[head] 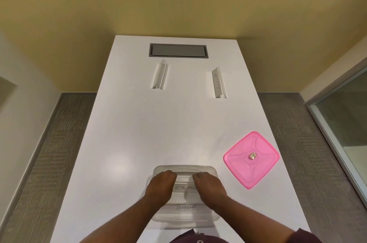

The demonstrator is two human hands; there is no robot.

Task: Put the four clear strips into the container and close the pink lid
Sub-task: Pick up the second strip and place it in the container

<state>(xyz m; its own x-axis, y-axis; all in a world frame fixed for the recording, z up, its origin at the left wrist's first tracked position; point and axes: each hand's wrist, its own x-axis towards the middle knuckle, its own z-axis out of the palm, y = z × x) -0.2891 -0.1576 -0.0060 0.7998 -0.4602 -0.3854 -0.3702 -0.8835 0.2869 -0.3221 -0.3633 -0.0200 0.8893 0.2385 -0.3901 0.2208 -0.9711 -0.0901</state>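
clear strip [184, 188] between both hands

Office or meeting-room setting. Long white laminate table [139, 123] with recessed grey rectangular cable hatch [178, 50], grey textured carpet floor [49, 143], plain yellow painted walls [178, 4], aluminium-framed glass partition [341, 123] at right.

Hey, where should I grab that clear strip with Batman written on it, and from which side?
Pinch the clear folded strip labelled BATMAN across its narrow width near the middle, coming from above. It lies lengthwise on the white table, a raised ridge with both long edges free.
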